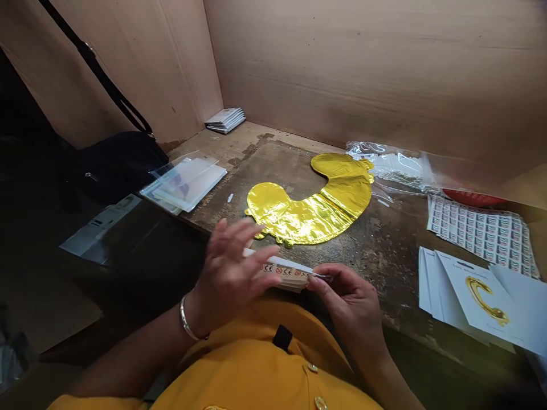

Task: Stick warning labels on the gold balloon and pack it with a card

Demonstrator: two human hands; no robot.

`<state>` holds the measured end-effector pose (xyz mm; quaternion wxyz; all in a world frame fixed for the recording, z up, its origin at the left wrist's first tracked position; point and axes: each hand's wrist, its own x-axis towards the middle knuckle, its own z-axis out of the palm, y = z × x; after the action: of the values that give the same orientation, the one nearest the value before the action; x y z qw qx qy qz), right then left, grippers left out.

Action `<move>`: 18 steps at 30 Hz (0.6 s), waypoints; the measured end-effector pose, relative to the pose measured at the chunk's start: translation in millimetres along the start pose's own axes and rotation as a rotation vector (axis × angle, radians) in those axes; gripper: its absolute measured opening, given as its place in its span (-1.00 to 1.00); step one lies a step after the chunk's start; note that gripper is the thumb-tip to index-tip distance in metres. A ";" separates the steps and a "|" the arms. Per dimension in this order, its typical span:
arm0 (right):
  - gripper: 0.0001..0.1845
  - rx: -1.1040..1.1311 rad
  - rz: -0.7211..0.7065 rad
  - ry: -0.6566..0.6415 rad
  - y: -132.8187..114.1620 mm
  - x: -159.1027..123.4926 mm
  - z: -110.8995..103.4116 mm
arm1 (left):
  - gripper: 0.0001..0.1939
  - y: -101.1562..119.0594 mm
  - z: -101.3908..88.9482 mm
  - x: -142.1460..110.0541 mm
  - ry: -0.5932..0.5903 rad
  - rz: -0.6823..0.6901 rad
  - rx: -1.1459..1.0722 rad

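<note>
In front of my body, my right hand (350,296) pinches the right end of a pale strip printed with CE marks (287,272), which looks like a sticker strip. Over the strip's left end, my left hand (239,262) is held with its fingers spread and slightly blurred; it hides that end, and I cannot tell whether it touches the strip. A flat gold foil balloon (311,210), curved like a letter C, lies on the dark worn table (384,239) just beyond my hands.
At right are white cards with a gold C picture (474,290), sticker sheets (482,233) and a clear plastic bag (397,168). To the left lie clear sleeves with papers (188,182) and a black bag (115,165). A booklet stack (225,119) sits in the back corner.
</note>
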<state>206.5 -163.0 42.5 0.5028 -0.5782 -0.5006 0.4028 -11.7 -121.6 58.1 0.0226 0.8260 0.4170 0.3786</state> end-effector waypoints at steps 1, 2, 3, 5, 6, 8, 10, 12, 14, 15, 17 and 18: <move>-0.84 0.006 0.016 -0.019 -1.5 0.5 3.5 | -0.72 -1.6 -1.6 5.6 -0.085 0.073 0.009; -0.83 0.006 0.034 -0.043 -3.0 1.3 6.2 | -0.81 -3.3 -2.1 11.1 -0.154 0.115 -0.010; -0.82 -0.010 0.052 -0.066 -4.2 2.5 8.1 | -0.89 -5.5 -1.7 16.0 -0.204 0.125 -0.046; -0.83 -0.106 0.045 -0.099 -5.5 7.0 8.7 | -0.90 -11.5 0.6 23.6 -0.290 0.077 -0.140; -0.84 -0.181 0.008 -0.104 -5.6 10.5 7.7 | -0.88 -15.1 1.9 26.2 -0.340 0.042 -0.192; -0.87 -0.339 -0.115 -0.097 -5.2 19.1 3.8 | -0.88 -22.5 3.7 29.6 -0.448 -0.019 -0.297; -0.88 -0.419 -0.212 -0.113 -4.8 27.8 -0.1 | -0.91 -29.2 4.4 31.7 -0.531 -0.062 -0.380; -0.86 -0.403 -0.188 -0.178 -4.9 33.9 -2.0 | -0.91 -34.6 4.4 33.3 -0.570 -0.095 -0.436; -0.83 -0.352 -0.100 -0.242 -4.8 36.2 -1.4 | -0.89 -39.7 4.8 34.1 -0.571 -0.164 -0.471; -0.81 -0.330 -0.056 -0.256 -4.5 36.4 -0.5 | -0.88 -42.5 5.2 34.0 -0.568 -0.228 -0.499; -0.79 -0.277 0.010 -0.232 -2.5 36.3 1.1 | -0.87 -48.4 6.9 32.7 -0.559 -0.424 -0.596; -0.78 -0.248 0.042 -0.212 -0.9 36.5 1.5 | -0.86 -51.6 8.1 31.5 -0.555 -0.537 -0.656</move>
<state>211.2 -126.8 44.5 0.3633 -0.6004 -0.5847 0.4071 -29.7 -63.5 53.3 0.4873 0.7087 0.4519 0.2367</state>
